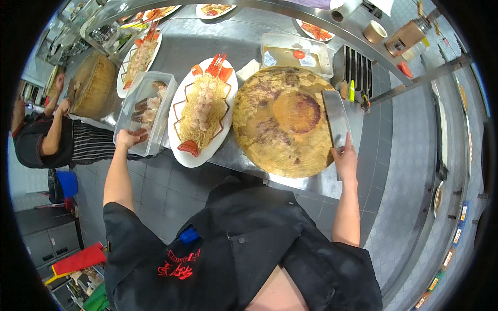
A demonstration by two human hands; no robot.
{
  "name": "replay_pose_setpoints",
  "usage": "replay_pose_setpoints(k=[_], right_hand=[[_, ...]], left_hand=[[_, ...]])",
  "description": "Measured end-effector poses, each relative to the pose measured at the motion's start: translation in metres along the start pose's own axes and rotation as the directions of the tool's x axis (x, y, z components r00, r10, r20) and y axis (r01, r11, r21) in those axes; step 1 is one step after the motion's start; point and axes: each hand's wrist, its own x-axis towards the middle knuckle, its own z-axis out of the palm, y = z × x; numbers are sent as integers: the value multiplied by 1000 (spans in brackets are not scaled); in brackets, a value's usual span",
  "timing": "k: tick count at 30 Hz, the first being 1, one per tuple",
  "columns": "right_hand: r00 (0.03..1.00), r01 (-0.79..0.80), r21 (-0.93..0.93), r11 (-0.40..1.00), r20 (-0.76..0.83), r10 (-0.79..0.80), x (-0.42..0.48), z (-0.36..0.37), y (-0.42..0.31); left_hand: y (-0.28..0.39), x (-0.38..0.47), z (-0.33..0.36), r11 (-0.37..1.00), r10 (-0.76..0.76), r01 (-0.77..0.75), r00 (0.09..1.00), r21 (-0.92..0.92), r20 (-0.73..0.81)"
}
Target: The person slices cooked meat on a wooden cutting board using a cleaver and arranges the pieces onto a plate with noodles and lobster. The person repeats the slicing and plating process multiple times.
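My left hand [127, 139] grips the near end of a clear plastic container [166, 97], its fingers reaching inside. Pieces of shellfish [148, 112], partly in dark shell, lie in that container. In my right hand [345, 158] is a cleaver [337, 116], its broad blade along the right rim of a round wooden chopping block [268, 147]. The block is wet and stained. Between my hands stands an oval white plate [181, 158] of noodles [190, 112], topped with pale meat chunks [204, 105] and framed by red lobster shell parts [215, 68].
A shallow plastic tub [288, 58] of cloudy liquid sits behind the block, near a knife rack [352, 66]. Another lobster plate [138, 62] is at the back left. A co-worker [50, 136] stands left by a second chopping block [91, 85]. A metal shelf [249, 9] crosses above.
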Motion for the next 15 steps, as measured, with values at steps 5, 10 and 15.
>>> replay_pose_setpoints(k=[5, 10, 15], right_hand=[[992, -38, -75, 996, -126, 28, 3, -23, -13], [971, -230, 32, 973, -57, 232, -4, -45, -35], [983, -186, 19, 982, -1, 186, -13, -29, -57]], left_hand=[[26, -5, -49, 982, 58, -53, 998, 183, -23], [54, -23, -101, 976, 22, -19, 1000, 217, -12], [60, -25, -139, 962, 71, -56, 996, 266, -47]])
